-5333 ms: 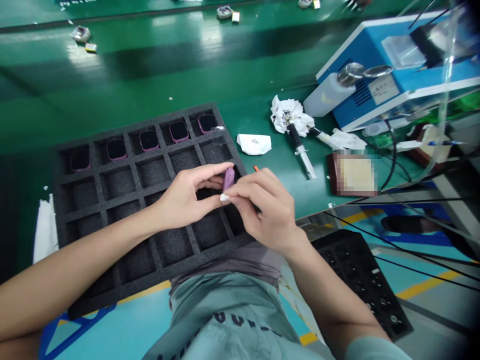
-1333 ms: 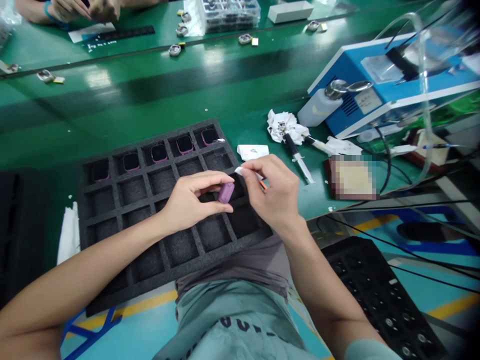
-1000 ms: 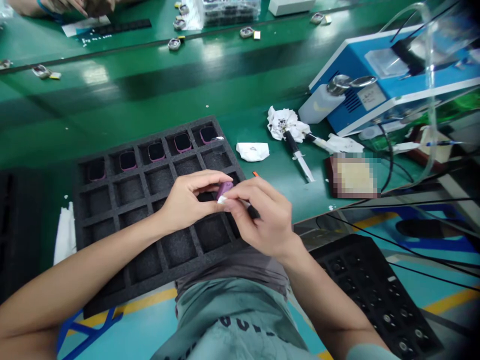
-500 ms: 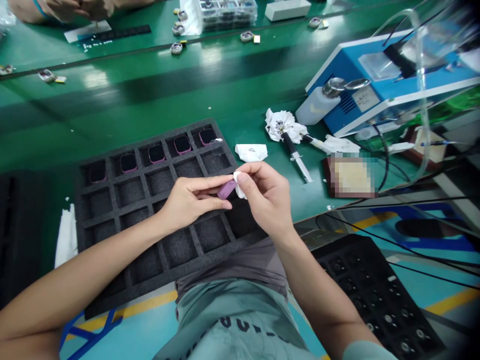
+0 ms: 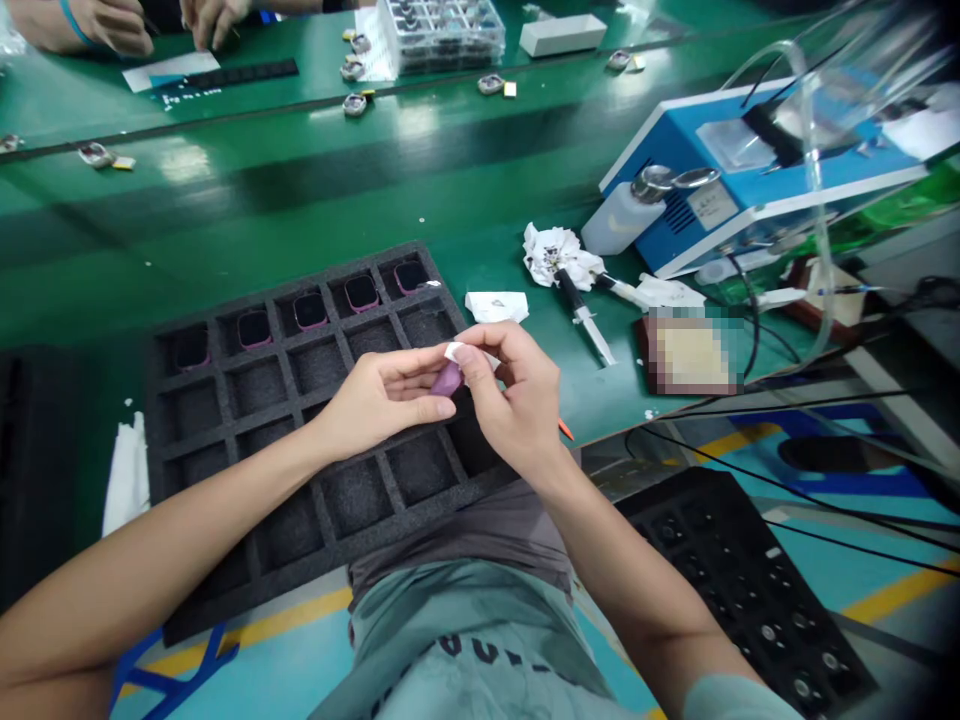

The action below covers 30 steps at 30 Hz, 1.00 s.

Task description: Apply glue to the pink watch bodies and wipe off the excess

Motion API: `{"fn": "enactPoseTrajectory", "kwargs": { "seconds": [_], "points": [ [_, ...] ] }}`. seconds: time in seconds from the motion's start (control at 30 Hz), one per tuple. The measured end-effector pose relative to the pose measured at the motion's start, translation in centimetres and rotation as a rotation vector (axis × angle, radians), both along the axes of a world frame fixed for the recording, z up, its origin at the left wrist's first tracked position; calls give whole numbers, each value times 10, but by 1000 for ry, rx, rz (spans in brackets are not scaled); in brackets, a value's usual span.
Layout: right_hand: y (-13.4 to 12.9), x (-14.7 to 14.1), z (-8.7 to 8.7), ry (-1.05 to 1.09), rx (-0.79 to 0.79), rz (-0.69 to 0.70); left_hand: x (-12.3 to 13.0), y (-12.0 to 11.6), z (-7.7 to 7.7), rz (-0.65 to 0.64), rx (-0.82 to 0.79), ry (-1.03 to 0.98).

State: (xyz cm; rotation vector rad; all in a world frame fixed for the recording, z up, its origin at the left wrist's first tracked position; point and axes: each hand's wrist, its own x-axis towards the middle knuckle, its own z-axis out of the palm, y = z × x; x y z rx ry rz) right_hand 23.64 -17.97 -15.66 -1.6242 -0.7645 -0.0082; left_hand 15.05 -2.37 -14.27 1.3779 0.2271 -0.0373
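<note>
Case [image 5: 446, 380], small and purple, sits between the person's two hands, above the right part of a black tray [image 5: 330, 555]. The left hand [image 5: 379, 395] is half open, its thumb below and fingertips above closed on the case. The right hand [image 5: 517, 390] has its fingers curled in, thumb and forefinger pinching a white cloth [image 5: 453, 350] at the case's upper end; how hard the cloth presses cannot be told. Wiping looks like the step in hand. A further stroke would call for a steady left pinch, the cloth laid flat and the case turned to bare another side.

The tray seems to overhang the near edge of the counter [image 5: 262, 230]; five watches [image 5: 362, 293] line its far edge, corner to corner, one to a compartment. Beyond its right edge lie a folded tissue [image 5: 496, 306] and a tool [image 5: 574, 295], whose black end meets a stained wad [image 5: 559, 257]. Farther back, a bottle [image 5: 626, 215] stands beside a blue machine [image 5: 675, 210]. Toward the counter's far left corner are a co-worker's hands [image 5: 116, 22].
</note>
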Motion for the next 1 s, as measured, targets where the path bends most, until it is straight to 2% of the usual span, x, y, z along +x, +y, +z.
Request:
{"fn": "enactPoseTrajectory", "kwargs": {
  "seconds": [0.1,0.2,0.3,0.4,0.5,0.57,0.7,0.8,0.9,1.0],
  "points": [
    [-2,0,3,-86,-4,99,2,1,-2,-80,-31,17],
    [-6,2,4,-126,12,146,2,-1,-3,-73,-50,43],
    [-15,0,4,-131,16,119,1,-2,-5,-3,-33,29],
    [-25,-6,4,-260,-20,121,1,-3,-8,46,19,-3],
    [-25,-9,3,-442,-82,148,1,-4,-10,45,64,-31],
    [-19,-4,1,-488,-135,97,0,-6,-10,26,88,-55],
    [-11,20,-3,-390,-179,58,-3,-8,-8,5,122,-84],
    [-16,30,-1,-284,-156,46,-3,-9,-7,14,176,-99],
    [-27,21,5,-256,-128,-19,-1,-8,-8,11,207,-107],
    [-31,4,8,-370,-119,82,0,-8,-9,12,191,-95]
  ]
}}
